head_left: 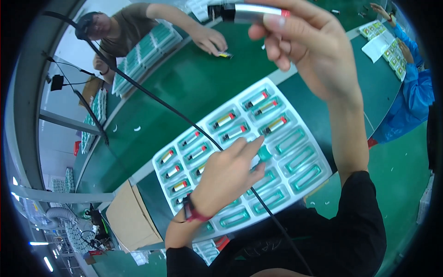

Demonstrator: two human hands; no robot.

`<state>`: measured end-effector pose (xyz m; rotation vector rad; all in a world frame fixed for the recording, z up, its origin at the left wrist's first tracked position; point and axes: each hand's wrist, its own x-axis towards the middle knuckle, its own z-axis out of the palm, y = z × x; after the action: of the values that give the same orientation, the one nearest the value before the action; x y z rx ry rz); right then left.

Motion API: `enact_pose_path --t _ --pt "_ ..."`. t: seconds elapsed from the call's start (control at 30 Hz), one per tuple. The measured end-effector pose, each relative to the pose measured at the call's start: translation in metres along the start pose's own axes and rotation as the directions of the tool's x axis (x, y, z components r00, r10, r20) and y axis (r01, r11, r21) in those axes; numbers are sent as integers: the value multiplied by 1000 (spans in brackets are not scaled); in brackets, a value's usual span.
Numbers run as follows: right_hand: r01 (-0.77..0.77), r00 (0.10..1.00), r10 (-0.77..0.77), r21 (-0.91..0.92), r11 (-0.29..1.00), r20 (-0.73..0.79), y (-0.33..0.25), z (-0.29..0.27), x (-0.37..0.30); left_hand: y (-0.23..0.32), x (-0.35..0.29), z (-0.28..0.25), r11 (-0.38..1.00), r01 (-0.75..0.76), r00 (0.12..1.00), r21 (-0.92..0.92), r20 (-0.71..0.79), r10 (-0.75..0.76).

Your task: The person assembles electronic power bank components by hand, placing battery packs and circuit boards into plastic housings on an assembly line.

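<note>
My right hand [304,41] is raised at the top, thumb and fingers pinching a small battery cell [254,14] with a silver body, a black end and a red band. Below, my left hand [228,173] reaches over a white blister tray [295,117], thumb and index finger apart above a green-looking slot; no held thing shows between them. Similar cells [224,120] with black and red ends lie in many of the tray's far and left slots. The slots at the right and near side hold no cells. My palm hides some middle slots.
A black cable [157,99] crosses above the tray. Across the green table [180,87], a co-worker's hand [210,40] touches another cell beside stacked trays [147,51]. Cardboard [131,217] lies at left. At right, a person in blue [408,99] handles other trays [394,60].
</note>
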<state>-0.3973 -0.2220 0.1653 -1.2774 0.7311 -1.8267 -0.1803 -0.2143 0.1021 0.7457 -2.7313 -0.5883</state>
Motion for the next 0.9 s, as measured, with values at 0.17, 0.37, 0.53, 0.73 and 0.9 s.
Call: enact_pose_path --t 0.17,0.37,0.53,0.73,0.9 --pt "14 994 -7 -62 998 105 13 5 -7 -38 -42 -37 608 -155 982 -779 -189 8" --pt "-142 972 145 -28 989 187 22 32 -20 -69 -72 -20 42 -265 954 -963 -268 -132" --pt "-155 953 178 -110 982 244 29 58 -41 -62 -67 -12 -208 -157 987 -965 -147 -63" --pt "-157 946 208 -209 965 250 35 64 -47 -66 -67 -12 -227 -253 939 -940 -182 -290" --pt "42 944 71 -331 943 323 50 71 -58 -82 -60 -7 414 -347 822 -841 -486 -298"
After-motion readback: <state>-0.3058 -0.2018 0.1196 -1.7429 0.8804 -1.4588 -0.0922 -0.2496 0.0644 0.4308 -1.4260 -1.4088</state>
